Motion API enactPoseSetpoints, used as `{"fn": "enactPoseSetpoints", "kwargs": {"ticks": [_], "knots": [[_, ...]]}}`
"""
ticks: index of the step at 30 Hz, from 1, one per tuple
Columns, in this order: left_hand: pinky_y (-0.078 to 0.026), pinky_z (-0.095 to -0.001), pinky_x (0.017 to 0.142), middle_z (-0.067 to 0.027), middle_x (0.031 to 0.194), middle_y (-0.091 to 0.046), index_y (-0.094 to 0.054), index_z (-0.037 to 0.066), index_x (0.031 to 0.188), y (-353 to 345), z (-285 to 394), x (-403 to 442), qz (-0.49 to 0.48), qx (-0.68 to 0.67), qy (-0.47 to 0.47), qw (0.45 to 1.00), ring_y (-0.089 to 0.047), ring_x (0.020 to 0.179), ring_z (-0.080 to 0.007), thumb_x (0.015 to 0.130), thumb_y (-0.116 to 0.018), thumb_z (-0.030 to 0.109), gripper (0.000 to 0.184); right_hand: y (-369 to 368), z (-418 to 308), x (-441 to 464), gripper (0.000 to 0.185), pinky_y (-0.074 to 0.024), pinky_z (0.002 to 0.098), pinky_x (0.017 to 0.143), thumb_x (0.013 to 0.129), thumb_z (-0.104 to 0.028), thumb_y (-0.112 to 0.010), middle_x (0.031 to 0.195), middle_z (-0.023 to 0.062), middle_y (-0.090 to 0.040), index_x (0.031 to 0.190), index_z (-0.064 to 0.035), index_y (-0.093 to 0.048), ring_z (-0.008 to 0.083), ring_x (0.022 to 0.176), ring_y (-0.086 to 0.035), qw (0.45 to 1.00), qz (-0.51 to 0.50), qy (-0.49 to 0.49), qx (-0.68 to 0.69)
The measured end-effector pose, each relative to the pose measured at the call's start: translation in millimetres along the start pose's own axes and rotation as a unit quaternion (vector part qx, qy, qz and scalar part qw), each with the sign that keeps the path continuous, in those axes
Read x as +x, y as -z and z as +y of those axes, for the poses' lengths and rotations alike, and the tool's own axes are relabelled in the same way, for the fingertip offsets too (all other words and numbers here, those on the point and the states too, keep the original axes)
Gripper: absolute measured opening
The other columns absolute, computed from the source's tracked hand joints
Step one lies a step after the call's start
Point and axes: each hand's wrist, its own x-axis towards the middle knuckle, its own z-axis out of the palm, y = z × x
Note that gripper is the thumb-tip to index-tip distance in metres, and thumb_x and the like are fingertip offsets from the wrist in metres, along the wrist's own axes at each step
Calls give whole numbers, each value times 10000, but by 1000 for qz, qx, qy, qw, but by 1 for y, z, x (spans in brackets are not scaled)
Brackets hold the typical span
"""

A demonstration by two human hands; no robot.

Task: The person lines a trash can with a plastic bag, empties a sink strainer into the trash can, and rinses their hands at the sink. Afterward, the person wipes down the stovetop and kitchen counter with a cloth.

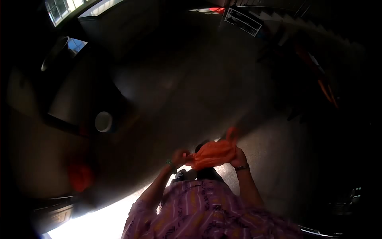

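Note:
A thin, crumpled orange plastic bag (pixel 213 154) is stretched out in front of my waist, with one narrow end sticking up at its far right. My left hand (pixel 181 157) is closed on its left end; a band circles that wrist. On the other side my right hand (pixel 239 157) grips the bag's right edge, partly hidden behind it. A dark watch or bracelet sits on the right wrist. What the bag holds, if anything, I cannot make out.
Dim floor (pixel 179 95) spreads ahead, with bright light falling at the lower left. A white round container (pixel 104 122) stands left, near dark furniture. Another orange object (pixel 80 177) is at the lower left. A metal-framed rack (pixel 243 22) stands at the back.

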Motion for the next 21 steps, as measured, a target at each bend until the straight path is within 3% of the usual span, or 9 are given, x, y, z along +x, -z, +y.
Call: {"fn": "enactPoseSetpoints", "kwargs": {"ticks": [2, 4, 5, 8, 11, 13, 16, 19, 21], "knots": [[-468, -267, 655, -59, 866, -605, -607, 30, 955, 16, 18, 38, 44, -301, 99, 948, -563, 751, -134, 778, -660, 200, 251, -9, -28, 36, 389, -411, 376, 941, 934, -284, -390, 1235, 116, -482, 1206, -10, -442, 231, 1118, -479, 1000, -13, -8, -12], [-445, -335, 824, -94, 1023, -583, -547, 38, 1063, 57, 45, 82, -22, -539, 58, 840, -556, 923, -186, 828, -584, 245, 316, -14, -56, 88, 429, -418, 362, 938, 931, -345, -394, 1231, 105, -484, 1204, -17, -443, 228, 1107, -487, 997, -24, -41, -69], [-423, -367, 886, -97, 1064, -575, -532, 38, 1083, 74, 72, 102, -57, -626, 26, 778, -545, 984, -208, 845, -554, 263, 329, -16, -71, 114, 429, -418, 362, 938, 931, -345, -394, 1231, 105, -484, 1204, -17, -443, 228, 1107, -487, 997, -28, -42, -67], [-352, -426, 963, -110, 1155, -540, -533, 54, 1085, 122, 62, 182, -12, -693, 4, 721, -483, 1101, -257, 868, -504, 306, 334, -57, -115, 187, 427, -420, 356, 938, 924, -329, -430, 1222, 100, -486, 1215, -16, -428, 211, 1111, -486, 988, -112, -85, -63], [-312, -435, 991, -91, 1164, -536, -534, 62, 1092, 135, 72, 227, 30, -687, -1, 726, -466, 1119, -251, 875, -489, 301, 325, -83, -152, 200, 409, -441, 343, 913, 917, -274, -466, 1216, 93, -485, 1226, -11, -412, 185, 1108, -488, 980, -154, -25, -125], [-410, -391, 905, -75, 1039, -593, -539, 53, 1055, 155, 86, 262, 76, -678, 49, 729, -545, 1002, -237, 849, -547, 257, 290, -113, -180, 230, 392, -445, 342, 910, 902, -194, -500, 1196, 98, -500, 1227, 3, -406, 173, 1102, -493, 960, -149, -38, -235], [-518, -302, 656, -70, 892, -608, -513, 50, 1007, 167, 89, 303, 273, -425, 136, 852, -605, 778, -176, 791, -627, 141, 260, -121, -210, 290, 423, -394, 343, 967, 894, -196, -501, 1234, 104, -484, 1253, 0, -396, 190, 1146, -464, 957, -172, -88, -215], [-503, -294, 701, -56, 863, -606, -514, 66, 1051, 178, 100, 359, 314, -203, 104, 922, -593, 746, -157, 782, -611, 117, 291, -126, -236, 367, 391, -389, 366, 973, 904, -180, -460, 1225, 125, -491, 1245, 4, -404, 208, 1135, -476, 979, -154, -71, -112], [-497, -300, 718, -79, 938, -588, -498, 59, 1094, 187, 123, 408, 289, -212, 68, 931, -588, 786, -174, 766, -633, 116, 359, -151, -261, 407, 375, -395, 388, 967, 919, -199, -405, 1221, 141, -495, 1231, 9, -419, 232, 1112, -494, 978, -182, -90, -58]]}}
